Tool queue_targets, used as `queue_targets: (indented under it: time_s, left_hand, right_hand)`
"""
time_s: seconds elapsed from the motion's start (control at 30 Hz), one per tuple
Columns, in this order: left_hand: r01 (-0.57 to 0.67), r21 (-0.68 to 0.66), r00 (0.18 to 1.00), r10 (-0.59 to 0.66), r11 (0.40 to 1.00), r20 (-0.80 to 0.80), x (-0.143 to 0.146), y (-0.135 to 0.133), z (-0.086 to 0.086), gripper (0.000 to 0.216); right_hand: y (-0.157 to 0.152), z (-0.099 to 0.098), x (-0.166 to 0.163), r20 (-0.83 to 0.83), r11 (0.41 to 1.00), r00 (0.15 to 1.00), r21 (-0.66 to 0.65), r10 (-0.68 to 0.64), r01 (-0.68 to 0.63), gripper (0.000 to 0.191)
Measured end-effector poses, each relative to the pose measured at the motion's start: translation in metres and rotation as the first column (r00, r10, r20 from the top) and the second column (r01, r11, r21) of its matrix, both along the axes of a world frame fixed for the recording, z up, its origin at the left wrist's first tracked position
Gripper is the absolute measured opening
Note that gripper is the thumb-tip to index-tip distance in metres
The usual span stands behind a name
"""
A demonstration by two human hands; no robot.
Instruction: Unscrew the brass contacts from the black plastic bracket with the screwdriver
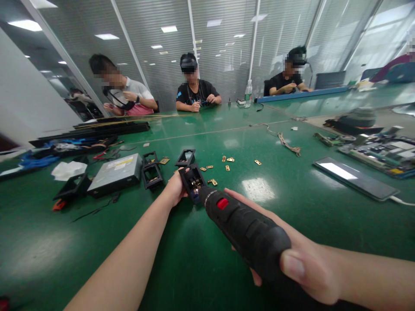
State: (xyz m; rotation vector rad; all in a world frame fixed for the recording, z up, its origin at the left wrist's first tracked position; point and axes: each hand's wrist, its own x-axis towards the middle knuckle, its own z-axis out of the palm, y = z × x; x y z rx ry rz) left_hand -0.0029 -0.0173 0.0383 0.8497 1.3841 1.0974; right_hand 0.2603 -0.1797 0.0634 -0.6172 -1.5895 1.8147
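Observation:
My right hand (304, 263) is wrapped round a black cordless drill (246, 229) with a red switch on top. The drill's front end points into a black plastic box frame (192, 172), where small brass-coloured parts show; the bit's tip cannot be made out. Closed on the left side of that frame, my left hand (175, 188) holds it tilted above the green table. Several small brass plates (227, 167) lie scattered just beyond. Similar black frames (152, 175) stand left of my left hand, and another frame (185, 157) sits right behind the held one.
A silver disc drive (113, 175) lies on the left, near white tissue (68, 170) and blue cables (39, 159). To the right are a phone-like slab (356, 178) with a cable and circuit boards (385, 151). Several people sit across the green table (129, 268); a bottle (248, 94) stands there.

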Motion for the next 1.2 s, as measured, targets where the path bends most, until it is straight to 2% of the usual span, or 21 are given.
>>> queue_targets:
  time_s: [0.37, 0.53, 0.67, 0.8, 0.97, 1.2]
  left_hand:
    - [0.002, -0.003, 1.0, -0.002, 1.0, 0.027, -0.004, 0.001, -0.004, 0.021]
    - [-0.005, -0.006, 1.0, 0.005, 1.0, 0.029, -0.006, 0.002, -0.007, 0.018]
    - [-0.002, 0.0, 0.999, 0.002, 1.0, 0.033, -0.007, 0.003, -0.009, 0.02]
    - [-0.002, -0.001, 1.0, 0.002, 1.0, 0.021, -0.007, 0.003, -0.009, 0.022]
    - [0.012, 0.0, 1.0, -0.012, 1.0, -0.003, -0.006, 0.003, -0.008, 0.019]
    - [0.046, 0.006, 0.999, -0.046, 0.999, 0.005, -0.003, 0.0, -0.004, 0.024]
  right_hand:
    - [-0.002, -0.01, 0.003, -0.017, 0.997, 0.999, -0.073, -0.032, 0.031, 0.116]
    - [0.002, -0.017, 0.002, -0.015, 1.0, 1.0, -0.021, 0.016, -0.016, 0.11]
    - [0.002, -0.015, 0.004, -0.025, 0.999, 0.999, -0.032, 0.027, -0.028, 0.106]
    - [0.0, -0.012, 0.005, 0.02, 0.996, 1.0, -0.091, 0.003, -0.001, 0.113]
    - [-0.001, -0.013, 0.004, -0.015, 0.999, 1.0, -0.039, 0.012, -0.012, 0.102]
    - [-0.001, -0.014, 0.004, -0.022, 0.998, 1.0, -0.053, -0.013, 0.012, 0.111]
